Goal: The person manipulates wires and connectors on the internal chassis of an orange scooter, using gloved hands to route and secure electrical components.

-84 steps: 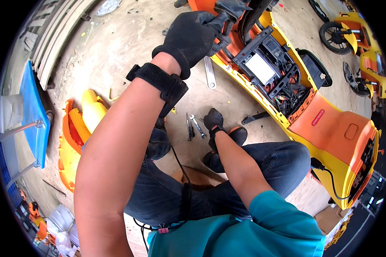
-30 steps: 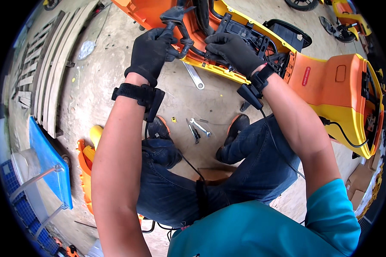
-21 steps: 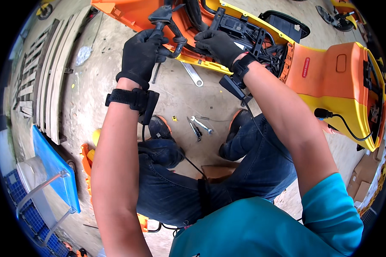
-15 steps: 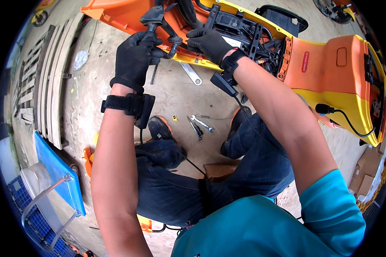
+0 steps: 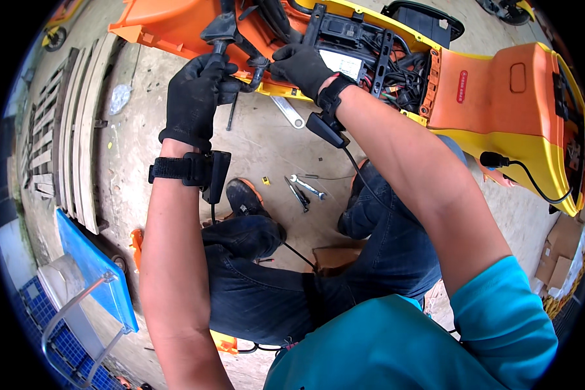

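Observation:
My left hand (image 5: 194,97), in a black glove, has its fingers curled around the lower end of a black shaft (image 5: 220,47) that widens into a bracket above. A curved black arm (image 5: 259,71) stands just right of that hand. My right hand (image 5: 303,68), gloved too, is closed in a pinch beside this arm; what its fingertips hold, if anything, is hidden. Both hands are at the edge of an orange and yellow scooter body (image 5: 481,101). Its opened middle shows a black frame rail (image 5: 382,62), a white-labelled box (image 5: 340,64) and bundled wires (image 5: 406,81).
On the floor between my feet lie a wrench (image 5: 307,186), a dark slim tool (image 5: 297,194) and a small yellow item (image 5: 265,181). A flat metal bar (image 5: 288,112) sticks out under the body. Wooden pallets (image 5: 78,130) and a blue-topped cart (image 5: 94,266) stand left; cardboard (image 5: 559,250) lies right.
Both hands have shifted slightly left in the picture, along with the shaft and the scooter body. The right hand remains pinched beside the black arm, and the left still grips the shaft.

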{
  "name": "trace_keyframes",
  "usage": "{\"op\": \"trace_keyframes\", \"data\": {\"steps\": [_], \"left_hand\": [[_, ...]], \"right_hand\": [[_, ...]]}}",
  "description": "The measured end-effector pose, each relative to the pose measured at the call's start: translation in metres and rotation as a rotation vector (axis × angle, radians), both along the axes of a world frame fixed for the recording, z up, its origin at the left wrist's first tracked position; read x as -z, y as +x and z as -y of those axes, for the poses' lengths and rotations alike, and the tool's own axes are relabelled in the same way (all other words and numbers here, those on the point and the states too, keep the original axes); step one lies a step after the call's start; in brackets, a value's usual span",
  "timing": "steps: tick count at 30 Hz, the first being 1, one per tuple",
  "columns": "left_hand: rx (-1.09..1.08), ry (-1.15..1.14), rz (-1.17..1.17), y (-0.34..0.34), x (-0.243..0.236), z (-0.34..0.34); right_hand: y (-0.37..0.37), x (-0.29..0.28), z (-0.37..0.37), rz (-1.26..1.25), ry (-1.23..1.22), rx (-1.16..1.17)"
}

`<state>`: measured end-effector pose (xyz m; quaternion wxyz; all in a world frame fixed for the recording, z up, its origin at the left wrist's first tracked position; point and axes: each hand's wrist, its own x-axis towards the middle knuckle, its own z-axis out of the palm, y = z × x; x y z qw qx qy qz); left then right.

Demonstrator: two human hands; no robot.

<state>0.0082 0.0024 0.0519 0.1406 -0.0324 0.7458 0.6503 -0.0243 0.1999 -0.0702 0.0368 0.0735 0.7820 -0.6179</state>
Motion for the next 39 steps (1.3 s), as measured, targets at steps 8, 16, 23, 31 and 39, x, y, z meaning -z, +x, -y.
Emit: {"op": "trace_keyframes", "data": {"steps": [8,16,23,31,39], "left_hand": [[-0.022,0.035,0.019,0.002,-0.003,-0.002],[-0.013,0.057,0.016,0.001,0.000,0.001],[-0.015,0.077,0.026,0.002,0.002,0.003],[0.003,0.155,0.049,0.002,0.000,0.003],[-0.051,0.119,0.069,0.000,-0.002,0.000]], "right_hand": [[0.003,-0.007,-0.001,0.048,-0.099,0.005],[0.003,-0.010,0.000,0.074,-0.158,0.012],[0.003,-0.005,0.003,0.028,-0.104,0.023],[0.007,-0.013,0.003,0.031,-0.138,0.014],[0.013,-0.026,0.005,0.071,-0.243,0.048]]}}
